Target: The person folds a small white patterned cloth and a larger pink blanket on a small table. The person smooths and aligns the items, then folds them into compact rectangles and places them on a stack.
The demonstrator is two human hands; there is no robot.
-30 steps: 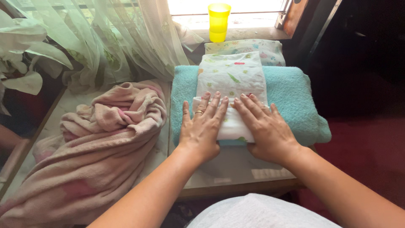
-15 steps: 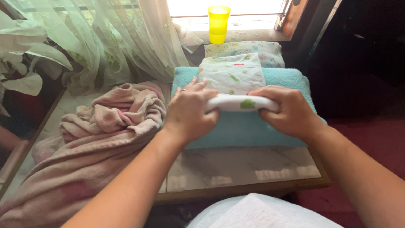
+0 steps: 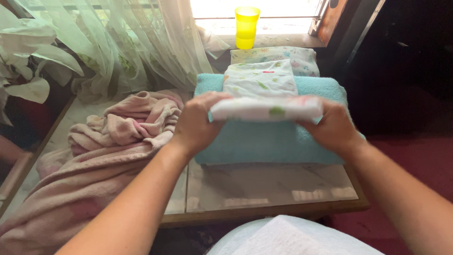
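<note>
Over teal towel [image 3: 273,141]: left hand [image 3: 196,125], right hand [image 3: 332,127] clamp folded cloth [image 3: 266,109]; pink blanket [image 3: 104,160] left.

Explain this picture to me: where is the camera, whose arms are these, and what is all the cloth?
The camera sits on a person's head and looks down at their own two bare hands. The left hand and right hand grip the two ends of a folded white printed cloth, holding it above a folded teal towel. More folded printed cloths lie on the towel's far part. A crumpled pink blanket lies to the left on the glass-topped table. A yellow cup stands by the window.
</note>
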